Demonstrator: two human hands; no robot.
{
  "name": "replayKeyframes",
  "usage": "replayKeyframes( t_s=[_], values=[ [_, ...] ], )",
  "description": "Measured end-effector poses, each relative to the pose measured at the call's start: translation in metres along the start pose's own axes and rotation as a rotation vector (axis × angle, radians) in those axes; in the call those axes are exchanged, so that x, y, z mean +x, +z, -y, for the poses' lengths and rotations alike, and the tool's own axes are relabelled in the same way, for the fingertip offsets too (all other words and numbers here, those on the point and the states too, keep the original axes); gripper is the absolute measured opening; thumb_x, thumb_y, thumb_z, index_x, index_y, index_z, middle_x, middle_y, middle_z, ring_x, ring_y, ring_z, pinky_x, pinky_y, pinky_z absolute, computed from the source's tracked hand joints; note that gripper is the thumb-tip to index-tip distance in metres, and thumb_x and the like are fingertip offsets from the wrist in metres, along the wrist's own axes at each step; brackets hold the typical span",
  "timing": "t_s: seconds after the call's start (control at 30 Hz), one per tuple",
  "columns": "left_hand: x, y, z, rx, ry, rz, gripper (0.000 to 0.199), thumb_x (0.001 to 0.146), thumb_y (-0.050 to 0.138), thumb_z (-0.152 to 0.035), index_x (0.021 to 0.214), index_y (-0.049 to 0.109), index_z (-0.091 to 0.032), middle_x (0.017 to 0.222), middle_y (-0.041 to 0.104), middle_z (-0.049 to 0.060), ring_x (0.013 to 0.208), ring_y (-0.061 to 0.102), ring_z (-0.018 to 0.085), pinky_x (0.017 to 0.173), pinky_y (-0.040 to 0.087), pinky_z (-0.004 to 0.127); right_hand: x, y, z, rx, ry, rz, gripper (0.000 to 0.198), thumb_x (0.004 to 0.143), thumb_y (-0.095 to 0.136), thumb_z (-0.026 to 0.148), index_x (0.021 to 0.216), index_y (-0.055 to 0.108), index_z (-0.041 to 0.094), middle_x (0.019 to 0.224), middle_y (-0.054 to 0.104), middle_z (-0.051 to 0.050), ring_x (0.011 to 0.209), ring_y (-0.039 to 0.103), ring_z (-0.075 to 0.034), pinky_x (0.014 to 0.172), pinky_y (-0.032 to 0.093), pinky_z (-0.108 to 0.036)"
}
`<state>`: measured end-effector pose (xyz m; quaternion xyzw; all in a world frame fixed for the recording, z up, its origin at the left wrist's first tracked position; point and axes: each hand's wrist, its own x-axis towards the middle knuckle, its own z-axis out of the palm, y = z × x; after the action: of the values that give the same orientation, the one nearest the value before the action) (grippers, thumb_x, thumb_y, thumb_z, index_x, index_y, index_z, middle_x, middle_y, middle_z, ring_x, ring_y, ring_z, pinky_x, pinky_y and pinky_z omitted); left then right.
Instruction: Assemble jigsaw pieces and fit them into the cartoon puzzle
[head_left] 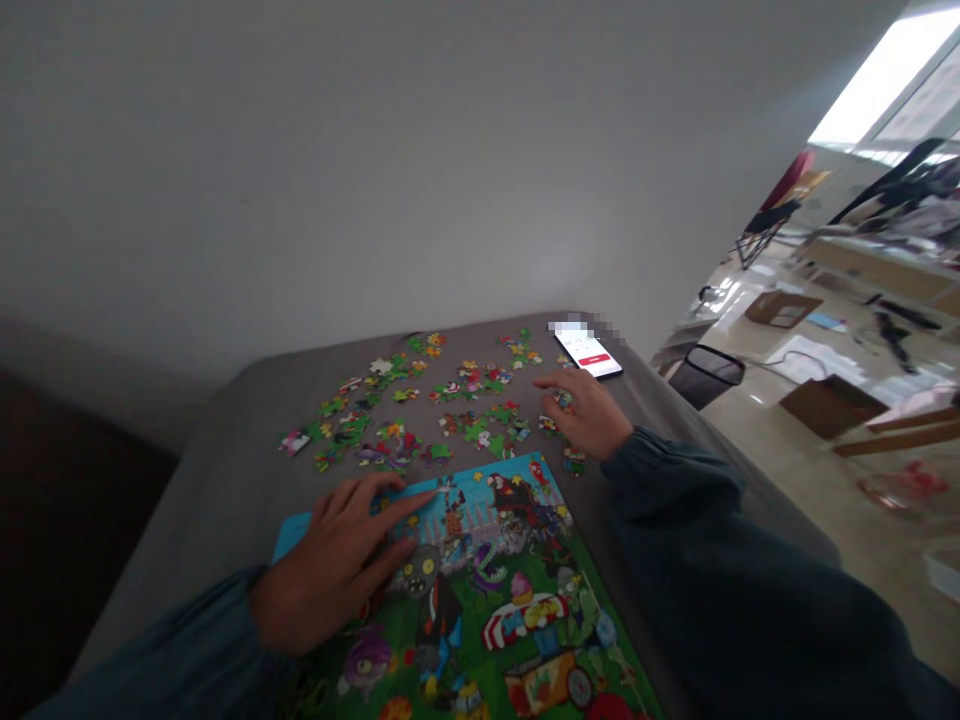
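A colourful cartoon puzzle board [480,530] lies nearest to me, showing zombies and plants under a blue sky. My left hand [341,555] rests flat across its upper left part with the fingers spread, covering some of the picture. Beyond the board, many loose jigsaw pieces [480,435] are scattered in clusters, mostly green with bits of red, yellow and white. Over the right side of these pieces hovers or rests my right hand [586,412]. Its index finger and thumb are apart, and a few pieces show beneath and beside it. I see nothing gripped in either hand.
A phone [589,350] with a lit screen lies at the table's far right corner. Grey cloth [232,450] covers the table, which meets a pale wall [420,180]. On the floor to the right are a dark mesh bin [705,375] and cardboard boxes [832,405].
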<state>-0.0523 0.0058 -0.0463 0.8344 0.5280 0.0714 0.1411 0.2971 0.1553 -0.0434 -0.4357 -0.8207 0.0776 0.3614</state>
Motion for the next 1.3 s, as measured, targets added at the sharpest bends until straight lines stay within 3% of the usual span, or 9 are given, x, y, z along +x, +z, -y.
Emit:
replayKeyframes(
  t_s=[0.17, 0.27, 0.4, 0.53, 0.67, 0.83, 1.03, 1.17, 1.3],
  values=[
    [0.000, 0.001, -0.002, -0.008, 0.007, -0.028, 0.048, 0.106, 0.036, -0.060, 0.149, 0.053, -0.047, 0.143, 0.059, 0.005, 0.133, 0.054, 0.033, 0.109, 0.047, 0.055, -0.002, 0.002, 0.003, 0.014, -0.009, 0.014, 0.024, 0.089, 0.058, 0.020, 0.102, 0.077, 0.018, 0.102, 0.078, -0.012, 0.102, 0.071, -0.029, 0.096, 0.055, -0.050],
    [0.002, -0.006, 0.002, -0.002, 0.002, -0.047, 0.048, 0.106, 0.035, -0.059, 0.140, 0.064, -0.042, 0.136, 0.066, 0.004, 0.126, 0.059, 0.029, 0.107, 0.048, 0.050, -0.003, 0.002, 0.003, 0.011, -0.013, 0.017, 0.023, 0.089, 0.058, 0.019, 0.101, 0.078, 0.019, 0.101, 0.078, -0.012, 0.100, 0.071, -0.028, 0.095, 0.055, -0.049],
    [0.008, -0.020, 0.017, 0.044, -0.159, -0.212, 0.054, 0.103, 0.036, -0.063, 0.121, 0.076, -0.031, 0.117, 0.074, 0.007, 0.111, 0.066, 0.028, 0.102, 0.052, 0.047, -0.002, 0.002, 0.003, 0.012, -0.013, 0.003, 0.022, 0.089, 0.058, 0.017, 0.099, 0.078, 0.019, 0.099, 0.079, -0.011, 0.098, 0.072, -0.028, 0.094, 0.056, -0.050],
    [0.016, -0.017, 0.024, 0.129, -0.280, -0.331, 0.056, 0.101, 0.037, -0.059, 0.131, 0.072, -0.028, 0.129, 0.067, 0.013, 0.122, 0.059, 0.036, 0.110, 0.044, 0.061, -0.004, 0.003, 0.004, 0.029, -0.007, -0.003, 0.021, 0.088, 0.060, 0.016, 0.097, 0.078, 0.021, 0.098, 0.079, -0.009, 0.098, 0.072, -0.028, 0.094, 0.056, -0.049],
    [0.024, -0.003, 0.020, 0.134, -0.292, -0.307, 0.045, 0.099, 0.046, -0.060, 0.123, 0.077, -0.037, 0.137, 0.066, 0.008, 0.128, 0.055, 0.038, 0.105, 0.047, 0.062, -0.006, 0.005, 0.006, 0.050, -0.010, 0.000, 0.021, 0.088, 0.060, 0.016, 0.097, 0.079, 0.020, 0.097, 0.078, -0.010, 0.097, 0.072, -0.028, 0.092, 0.056, -0.048],
    [0.031, -0.002, 0.024, 0.063, -0.249, -0.310, 0.050, 0.097, 0.047, -0.068, 0.101, 0.079, -0.031, 0.125, 0.073, 0.007, 0.122, 0.060, 0.033, 0.109, 0.047, 0.055, -0.006, 0.006, 0.011, 0.059, -0.006, 0.011, 0.022, 0.088, 0.058, 0.015, 0.095, 0.079, 0.018, 0.092, 0.078, -0.010, 0.092, 0.071, -0.028, 0.089, 0.056, -0.048],
    [0.028, -0.011, 0.028, -0.041, -0.227, -0.313, 0.061, 0.093, 0.039, -0.079, 0.091, 0.075, -0.030, 0.101, 0.080, 0.004, 0.099, 0.072, 0.032, 0.091, 0.058, 0.050, -0.001, 0.000, 0.012, 0.055, 0.014, -0.055, 0.021, 0.088, 0.059, 0.014, 0.094, 0.078, 0.022, 0.095, 0.079, -0.008, 0.096, 0.072, -0.025, 0.093, 0.056, -0.044],
    [0.020, -0.020, 0.011, -0.157, -0.295, -0.321, 0.050, 0.091, 0.050, -0.075, 0.102, 0.075, -0.034, 0.092, 0.081, -0.005, 0.083, 0.077, 0.024, 0.073, 0.062, 0.033, 0.000, -0.006, 0.016, 0.097, -0.007, -0.111, 0.021, 0.090, 0.058, 0.014, 0.095, 0.077, 0.022, 0.096, 0.079, -0.007, 0.095, 0.073, -0.024, 0.092, 0.057, -0.043],
    [0.019, -0.029, -0.009, -0.216, -0.306, -0.296, 0.042, 0.086, 0.055, -0.068, 0.094, 0.078, -0.034, 0.088, 0.082, -0.006, 0.077, 0.078, 0.024, 0.070, 0.064, 0.031, -0.001, -0.006, 0.024, 0.116, -0.019, -0.075, 0.021, 0.089, 0.059, 0.012, 0.093, 0.077, 0.022, 0.094, 0.079, -0.006, 0.093, 0.072, -0.022, 0.090, 0.057, -0.040]
  ],
)
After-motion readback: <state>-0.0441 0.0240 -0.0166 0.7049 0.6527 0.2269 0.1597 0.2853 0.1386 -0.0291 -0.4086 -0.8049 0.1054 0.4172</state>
